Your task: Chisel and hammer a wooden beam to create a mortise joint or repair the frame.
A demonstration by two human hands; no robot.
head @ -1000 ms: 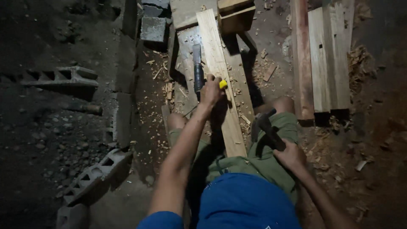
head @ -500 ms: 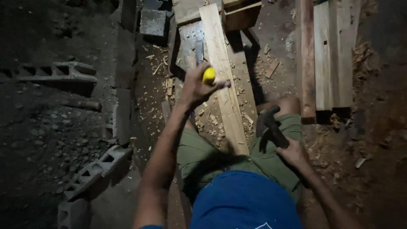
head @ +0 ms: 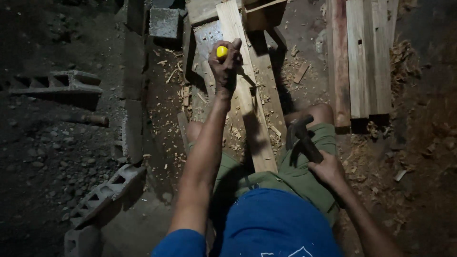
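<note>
a yellow-capped chisel [head: 222,51] is gripped by the left hand [head: 225,66] over a plank [head: 247,95] — a hammer [head: 301,135] is clutched in the right hand [head: 328,167].

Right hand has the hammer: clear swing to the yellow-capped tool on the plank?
Probably yes. The right hand holds the hammer over the knee, and nothing lies between it and the yellow-capped tool, which the left hand grips on the plank.

Left hand [head: 225,64] around a yellow-capped chisel [head: 222,51] on the plank [head: 245,90] — right hand [head: 328,169] gripping a hammer [head: 301,135].
</note>
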